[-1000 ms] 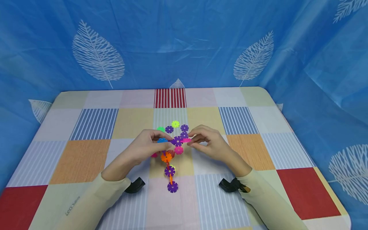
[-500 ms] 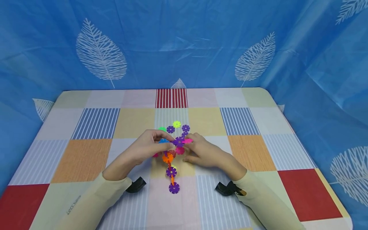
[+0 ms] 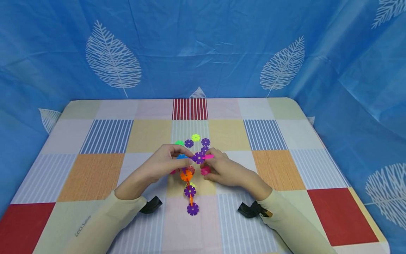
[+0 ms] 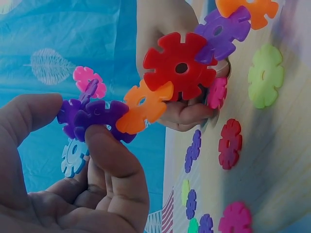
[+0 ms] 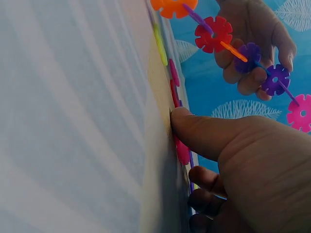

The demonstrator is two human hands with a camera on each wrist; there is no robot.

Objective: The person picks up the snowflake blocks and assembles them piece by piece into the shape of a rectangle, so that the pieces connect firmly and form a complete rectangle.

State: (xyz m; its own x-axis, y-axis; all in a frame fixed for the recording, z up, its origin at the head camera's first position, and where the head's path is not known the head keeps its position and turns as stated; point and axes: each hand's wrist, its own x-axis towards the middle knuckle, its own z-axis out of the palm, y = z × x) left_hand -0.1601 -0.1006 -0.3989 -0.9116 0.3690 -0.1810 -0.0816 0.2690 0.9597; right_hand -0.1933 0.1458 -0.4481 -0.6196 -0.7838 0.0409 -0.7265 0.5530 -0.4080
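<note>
1. Nearest you, the chain of notched plastic flower discs [image 3: 190, 191] trails toward you over the table [image 3: 190, 234]; its shape has hardly changed.
2. Just beyond, the loose pink disc [image 3: 205, 170] has shifted slightly rightward over the last half second, into your right hand [image 3: 223, 171]. Your grip there looks narrow, thumb and curled fingers pinching the disc; whether it has left the table you cannot tell. That suggests another link being gathered, not yet joined.
3. Your right hand sits low, reaching in from the side.
4. Your left hand [image 3: 161, 160] has stayed put, thumb and forefinger pinching a purple link [image 4: 104, 114], holding this part of the chain raised.
5. Farthest, a yellow disc [image 3: 196, 137] and a green disc [image 3: 179, 143] lie loose.
</note>
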